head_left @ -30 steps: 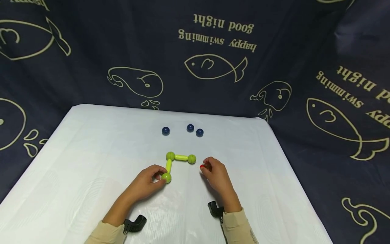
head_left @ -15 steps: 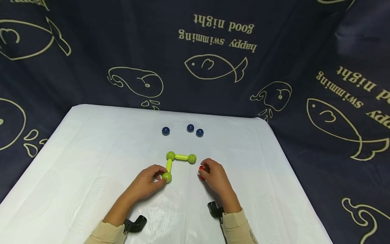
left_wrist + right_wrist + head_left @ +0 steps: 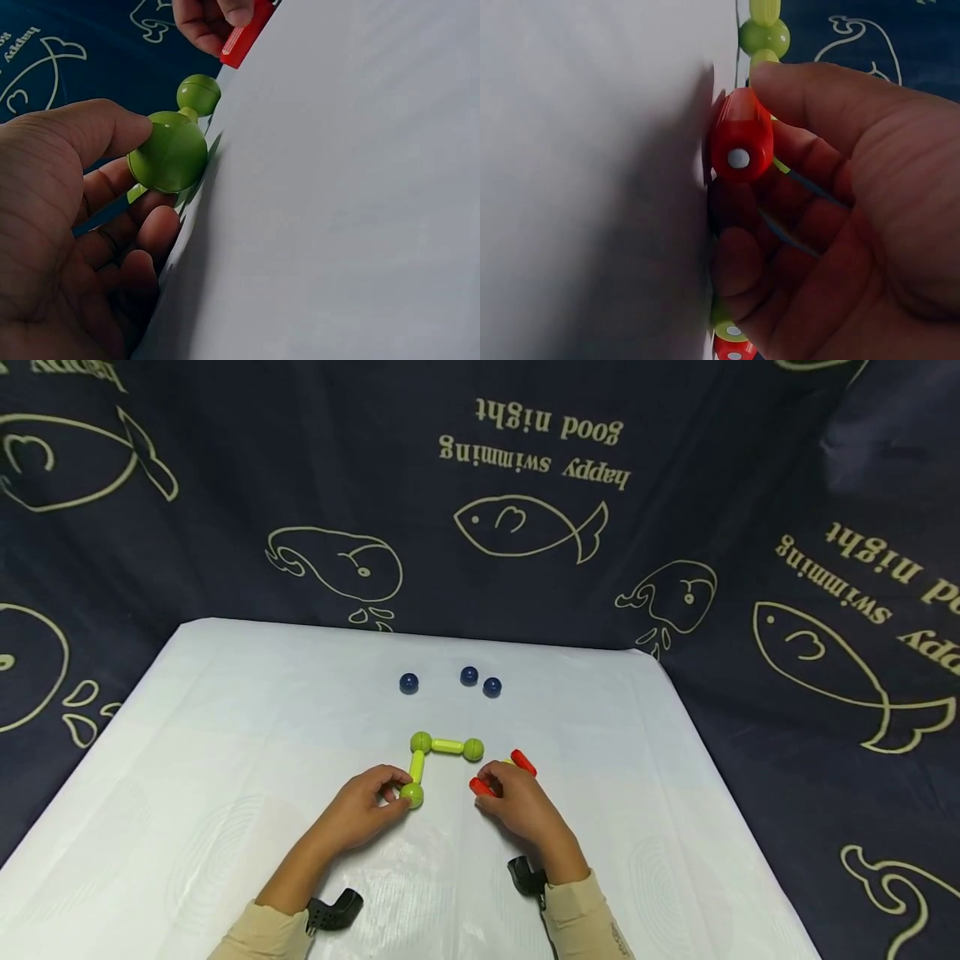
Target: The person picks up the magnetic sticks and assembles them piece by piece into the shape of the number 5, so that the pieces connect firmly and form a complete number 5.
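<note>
Pinching a slanted red stick [image 3: 481, 787], my right hand [image 3: 519, 797] is right of the green ball [image 3: 412, 794] my left hand [image 3: 363, 807] grips.

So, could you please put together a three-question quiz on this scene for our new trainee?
1. How many dark blue balls lie on the white tabletop?
2. True or false: the right hand is pinching one of those balls.
3. Which part of the green L-shaped chain is the left hand holding?
(a) the corner ball
(b) the near end ball
(c) the right end ball

Key
1. Three.
2. False; it is pinching a red rod.
3. (b)
</note>
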Tool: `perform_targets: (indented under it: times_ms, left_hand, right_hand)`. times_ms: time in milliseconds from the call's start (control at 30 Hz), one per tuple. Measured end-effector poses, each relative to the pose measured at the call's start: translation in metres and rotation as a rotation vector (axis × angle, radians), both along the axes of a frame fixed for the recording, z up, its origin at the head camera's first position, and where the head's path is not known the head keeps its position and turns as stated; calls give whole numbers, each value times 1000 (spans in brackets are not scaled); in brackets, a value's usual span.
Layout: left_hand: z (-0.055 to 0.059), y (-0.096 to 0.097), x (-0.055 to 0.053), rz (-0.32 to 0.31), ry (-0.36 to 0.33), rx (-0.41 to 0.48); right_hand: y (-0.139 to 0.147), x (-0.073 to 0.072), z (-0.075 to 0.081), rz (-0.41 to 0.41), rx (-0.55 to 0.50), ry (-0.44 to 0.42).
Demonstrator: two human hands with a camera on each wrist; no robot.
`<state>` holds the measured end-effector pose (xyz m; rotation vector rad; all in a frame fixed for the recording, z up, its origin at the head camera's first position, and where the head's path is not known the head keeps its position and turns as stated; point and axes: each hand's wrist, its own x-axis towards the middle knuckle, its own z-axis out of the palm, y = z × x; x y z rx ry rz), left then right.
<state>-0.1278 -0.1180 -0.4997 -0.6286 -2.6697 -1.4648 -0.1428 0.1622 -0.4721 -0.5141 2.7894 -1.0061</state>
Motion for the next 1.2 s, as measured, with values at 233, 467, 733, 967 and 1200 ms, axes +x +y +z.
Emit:
perform_targets:
  times_ms: [233, 467, 733, 967, 1200]
  left_hand:
    - [-1, -1, 0, 11, -7, 6]
    - [-2, 0, 0, 23, -7, 9]
    - [-3, 1, -1, 25, -24, -1]
    - [-2, 3, 1, 21, -42, -3]
    - [0, 1, -1, 32, -15, -2]
  right_hand:
    - [-2, 1, -1, 85, 50, 37]
    - [-9, 1, -1, 115, -51, -11]
    - [-23, -4, -6, 131, -273, -166]
    - [-35, -5, -15, 121, -312, -177]
    - [-37, -5, -14, 114, -258, -123]
